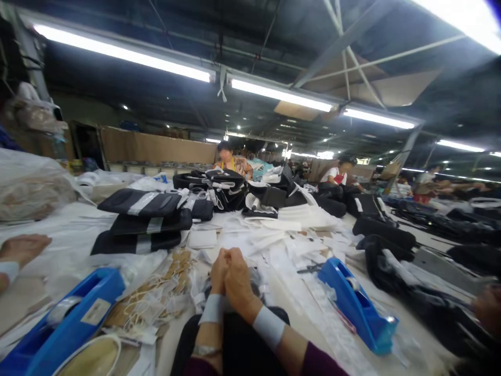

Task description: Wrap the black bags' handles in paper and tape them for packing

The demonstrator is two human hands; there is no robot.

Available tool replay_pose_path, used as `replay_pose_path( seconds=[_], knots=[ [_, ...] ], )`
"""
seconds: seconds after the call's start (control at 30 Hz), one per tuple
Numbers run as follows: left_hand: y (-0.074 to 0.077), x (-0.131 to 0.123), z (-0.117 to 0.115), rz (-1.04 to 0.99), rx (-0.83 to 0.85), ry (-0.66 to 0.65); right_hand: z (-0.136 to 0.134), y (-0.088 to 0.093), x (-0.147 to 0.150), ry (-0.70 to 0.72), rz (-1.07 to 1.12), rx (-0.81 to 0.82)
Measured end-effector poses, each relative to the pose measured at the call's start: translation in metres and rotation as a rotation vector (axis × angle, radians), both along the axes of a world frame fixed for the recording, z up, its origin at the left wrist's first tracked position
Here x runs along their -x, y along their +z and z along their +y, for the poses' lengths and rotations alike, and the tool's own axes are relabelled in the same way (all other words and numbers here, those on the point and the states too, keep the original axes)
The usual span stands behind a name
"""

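Observation:
My left hand [218,272] and my right hand [237,282] are pressed together in front of me, fingers closed against each other over a dark piece of fabric [235,344] in my lap. Both wrists carry grey bands. Whether anything is pinched between the fingers is hidden. Just beyond the hands lie white paper slips [282,245] and a bundle of tan tags with strings [164,290].
A blue tape dispenser [358,303] stands to the right, another blue tape dispenser [62,324] at lower left. Stacks of black garments with grey stripes [144,222] cover the table. Another person's hand [21,248] rests at far left. Two people sit across the table.

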State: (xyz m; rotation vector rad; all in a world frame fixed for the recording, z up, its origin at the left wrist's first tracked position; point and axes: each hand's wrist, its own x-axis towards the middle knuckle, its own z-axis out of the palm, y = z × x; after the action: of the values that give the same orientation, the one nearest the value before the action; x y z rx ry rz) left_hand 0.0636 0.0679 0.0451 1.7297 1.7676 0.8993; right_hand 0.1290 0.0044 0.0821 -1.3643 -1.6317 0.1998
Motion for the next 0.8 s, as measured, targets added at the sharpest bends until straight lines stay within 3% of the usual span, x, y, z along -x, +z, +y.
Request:
replay_pose_path(
  seconds=[0.1,0.23,0.4,0.63,0.8],
  knots=[
    [-0.001,-0.001,0.001,-0.018,0.009,0.017,0.035,-0.036,-0.002,-0.039,0.065,-0.045],
    [-0.007,-0.006,0.006,-0.06,0.016,0.067,0.046,-0.069,-0.015,-0.12,0.035,-0.037],
    [-0.015,-0.006,0.012,-0.202,-0.018,0.096,0.047,-0.067,-0.019,-0.09,0.141,0.022],
    [-0.019,-0.006,0.02,-0.532,-0.096,0.017,0.053,-0.075,-0.02,-0.118,0.3,-0.155],
    [-0.018,-0.008,0.019,-0.741,-0.116,-0.05,0.059,-0.084,-0.017,-0.186,0.282,-0.234]
  ],
)
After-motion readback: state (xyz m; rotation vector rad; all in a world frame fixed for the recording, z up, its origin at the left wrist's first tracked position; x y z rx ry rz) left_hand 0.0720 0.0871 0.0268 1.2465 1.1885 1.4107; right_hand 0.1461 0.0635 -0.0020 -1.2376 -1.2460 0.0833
